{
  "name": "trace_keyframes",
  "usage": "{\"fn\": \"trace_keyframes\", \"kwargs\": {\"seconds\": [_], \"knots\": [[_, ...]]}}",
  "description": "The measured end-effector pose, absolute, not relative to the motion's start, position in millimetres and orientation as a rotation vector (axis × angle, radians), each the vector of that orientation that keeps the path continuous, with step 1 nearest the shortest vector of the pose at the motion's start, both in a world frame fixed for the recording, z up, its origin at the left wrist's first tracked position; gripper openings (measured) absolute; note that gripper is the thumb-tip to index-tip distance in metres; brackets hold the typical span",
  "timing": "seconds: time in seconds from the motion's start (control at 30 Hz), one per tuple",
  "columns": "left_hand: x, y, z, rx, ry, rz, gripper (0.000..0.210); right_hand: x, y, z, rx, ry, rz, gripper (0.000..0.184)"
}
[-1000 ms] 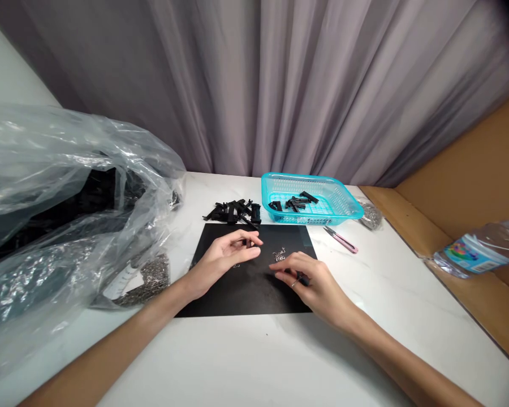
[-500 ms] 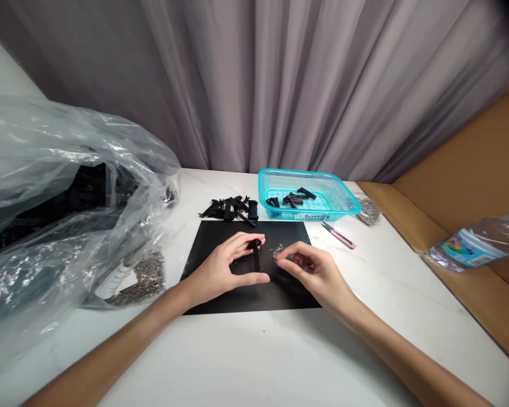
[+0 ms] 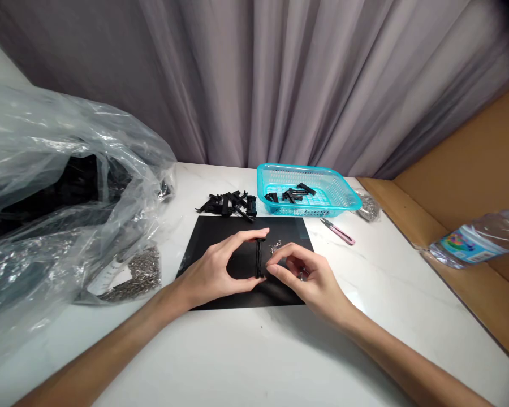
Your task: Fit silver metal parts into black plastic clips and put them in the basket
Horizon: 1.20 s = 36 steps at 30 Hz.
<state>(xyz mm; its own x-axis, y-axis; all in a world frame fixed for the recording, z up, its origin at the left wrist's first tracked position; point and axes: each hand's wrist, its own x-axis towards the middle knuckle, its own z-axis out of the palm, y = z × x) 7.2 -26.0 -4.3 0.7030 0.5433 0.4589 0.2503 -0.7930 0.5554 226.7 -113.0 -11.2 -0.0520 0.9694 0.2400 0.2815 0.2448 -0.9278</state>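
My left hand (image 3: pixel 214 268) grips a narrow black plastic part (image 3: pixel 258 259) by its two ends, thumb below and fingers above. Just right of that part, my right hand (image 3: pixel 307 274) is closed, thumb and forefinger pinched together; whatever lies between the tips is too small to make out. A glint of metal shows under its curled fingers. Small metal pieces (image 3: pixel 275 246) lie in a loose heap on the black mat (image 3: pixel 207 237), beyond the right fingertips. Both hands are over this mat.
Behind the mat lie a pile of black plastic parts (image 3: pixel 227 204) and a blue basket (image 3: pixel 352 204) holding similar ones. Pink-handled snips (image 3: pixel 341 233) rest at right, near a bag of metal pieces (image 3: pixel 369 208). Large clear plastic bags (image 3: pixel 123 127) fill the left; a bottle (image 3: pixel 470 243) lies in cardboard (image 3: pixel 458 147).
My right hand has drawn back from the metal heap toward the black part, fingertips pinched. My left hand has turned the part, and its fingers now span both ends.
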Motion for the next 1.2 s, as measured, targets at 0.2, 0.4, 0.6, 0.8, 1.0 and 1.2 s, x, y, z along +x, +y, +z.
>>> {"fn": "trace_keyframes", "kwargs": {"seconds": [0.2,0.4,0.6,0.8,1.0,1.2], "knots": [[7,-30,3,2.613,0.501,1.016,0.066,222,-114,-11,-1.111,-1.489,0.91,0.014],[6,-33,8,2.669,0.45,1.046,0.068,217,-115,-17,-1.071,-1.374,1.084,0.013],[6,-32,8,2.7,0.433,1.069,0.066,220,-113,-15,-1.1,-1.454,1.051,0.012],[6,-30,4,2.697,0.408,1.053,0.069,227,-114,-10,-1.134,-1.643,0.966,0.016],[7,-30,1,2.707,0.381,1.05,0.071,226,-118,-8,-1.156,-1.809,0.826,0.014],[9,-31,-3,2.748,0.366,1.085,0.071,227,-118,-9,-1.185,-1.818,0.792,0.014]]}}
